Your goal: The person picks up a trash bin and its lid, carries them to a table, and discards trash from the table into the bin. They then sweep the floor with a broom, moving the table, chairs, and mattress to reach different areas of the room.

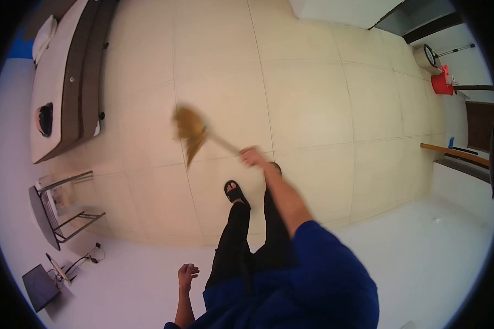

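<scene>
My right hand (252,157) is wrapped round the handle of a broom (191,128), in front of my feet. The fan of yellow-brown bristles points to the left over the tiled floor (307,98) and is blurred by motion. Away from the broom, my left hand (188,276) hangs at my side on the left, its fingers loosely bent and apart, with nothing in them.
A bed (60,82) with a dark helmet-like object (44,119) on it stands on the left. Below it are a folding chair (52,216) and a monitor (41,288). A red bucket (442,83) sits at far right. My sandalled foot (235,192) is behind the broom.
</scene>
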`<state>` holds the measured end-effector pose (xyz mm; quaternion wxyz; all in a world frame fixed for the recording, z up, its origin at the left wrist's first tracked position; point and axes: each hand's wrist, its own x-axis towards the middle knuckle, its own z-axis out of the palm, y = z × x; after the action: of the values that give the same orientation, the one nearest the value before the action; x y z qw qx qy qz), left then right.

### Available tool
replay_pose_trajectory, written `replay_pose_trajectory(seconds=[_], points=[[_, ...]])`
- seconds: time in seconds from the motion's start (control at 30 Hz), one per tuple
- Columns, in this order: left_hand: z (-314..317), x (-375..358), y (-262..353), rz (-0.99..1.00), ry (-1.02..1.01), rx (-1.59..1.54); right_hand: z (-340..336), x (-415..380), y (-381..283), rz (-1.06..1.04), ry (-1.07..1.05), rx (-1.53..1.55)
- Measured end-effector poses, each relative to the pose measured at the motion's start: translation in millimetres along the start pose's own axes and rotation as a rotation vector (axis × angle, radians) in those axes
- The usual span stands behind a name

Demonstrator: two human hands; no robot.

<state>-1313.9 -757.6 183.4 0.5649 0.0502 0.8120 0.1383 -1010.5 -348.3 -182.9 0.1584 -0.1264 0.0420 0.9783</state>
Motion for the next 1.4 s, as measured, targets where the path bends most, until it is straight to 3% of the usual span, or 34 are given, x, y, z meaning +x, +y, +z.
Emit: replay_pose_trajectory(seconds=[0.03,0.1,0.13,0.2,0.23,0.27,0.33,0.37,0.4,0.43,0.47,0.5,0.6,0.7,0.8,0.83,0.87,0.93,0.97,1.0,1.03,1.07,1.13,1.2,1.23,1.27,1.33,1.37,1.4], points=[[0.8,-8.4,-11.1,0.000,0.033,-0.044,54.7,-79.3,-39.1,-0.362,0.414,-0.654],[8.6,-19.6,-41.5,-0.106,-0.013,-0.035,81.2,-209.5,-109.9,-0.540,0.538,-0.796],[16.9,-23.2,-53.4,-0.174,-0.046,-0.029,91.3,-267.0,-137.9,-0.507,0.796,-0.630],[35.1,-31.4,-73.0,-0.067,-0.113,0.207,104.7,-353.3,-175.2,-0.413,1.373,-0.760],[44.0,-29.2,-84.0,-0.030,-0.096,0.313,117.7,-372.6,-192.2,-0.036,1.955,-1.277],[46.6,-20.8,-99.2,0.025,-0.133,0.244,92.4,-389.8,-201.0,-0.229,2.250,-1.347],[54.1,-15.0,-132.2,0.124,-0.180,0.081,100.2,-441.0,-192.0,-0.976,1.550,-0.732],[58.6,-26.6,-135.3,0.090,-0.157,-0.007,103.7,-467.1,-186.9,-1.153,1.235,-0.396],[62.1,-38.1,-128.4,0.053,-0.139,-0.096,139.3,-453.9,-158.6,-1.013,1.712,-0.549],[67.0,-44.2,-102.8,0.024,-0.124,-0.190,132.3,-454.0,-135.7,-0.892,1.915,-0.798],[72.6,-43.9,-84.6,-0.002,-0.108,-0.286,149.7,-449.0,-114.0,-0.889,1.500,-0.585],[66.3,-37.5,-81.4,-0.032,-0.210,-0.307,162.8,-440.3,-88.1,-0.730,1.932,-0.963],[55.8,0.3,-124.8,-0.008,-0.098,-0.268,272.6,-370.4,-18.2,-0.485,1.640,-1.070],[43.8,13.0,-112.7,0.021,-0.104,-0.185,350.0,-293.4,26.0,-0.181,1.280,-0.937],[29.9,49.6,-103.7,-0.130,-0.139,-0.322,392.7,-192.7,34.8,0.312,0.965,-0.961],[30.7,77.0,-132.7,-0.040,-0.140,-0.690,400.9,-146.2,37.9,0.459,0.798,-1.078],[19.4,86.7,-126.9,0.080,-0.122,-0.586,417.6,-86.6,46.1,0.558,0.587,-1.273],[-10.3,102.3,-101.7,0.312,-0.075,-0.364,395.6,26.3,81.3,0.665,0.317,-1.371],[-25.3,105.2,-92.2,0.277,-0.061,-0.258,352.4,80.0,111.6,0.548,0.126,-1.617],[-43.3,104.1,-85.4,0.237,-0.051,-0.149,322.8,141.4,142.6,0.597,0.110,-1.613],[-60.0,102.4,-81.1,0.198,-0.047,-0.037,312.9,208.3,169.5,0.505,-0.059,-1.635],[-78.5,96.9,-74.0,0.053,-0.035,-0.205,272.0,270.3,202.7,0.569,0.006,-1.740],[-122.0,83.0,-49.4,-0.240,-0.011,-0.521,280.6,382.8,223.8,0.547,-0.005,-1.848],[-147.3,74.0,-56.6,-0.245,0.096,-0.550,272.0,471.9,218.4,0.589,0.271,-1.754],[-157.6,70.4,-62.2,-0.278,0.125,-0.572,272.0,505.4,199.0,0.503,0.370,-1.641],[-164.2,67.4,-66.4,-0.311,0.150,-0.593,227.0,544.2,182.9,0.354,0.439,-1.316],[-173.3,62.1,-74.2,-0.380,0.110,-0.577,193.3,563.3,85.1,0.351,0.159,-0.479],[-175.9,62.7,-80.8,-0.419,0.053,-0.547,203.9,548.4,36.7,0.213,0.323,-0.562],[-177.9,64.6,-85.5,-0.454,0.001,-0.522,251.1,518.4,-7.6,0.086,0.600,-0.934]])
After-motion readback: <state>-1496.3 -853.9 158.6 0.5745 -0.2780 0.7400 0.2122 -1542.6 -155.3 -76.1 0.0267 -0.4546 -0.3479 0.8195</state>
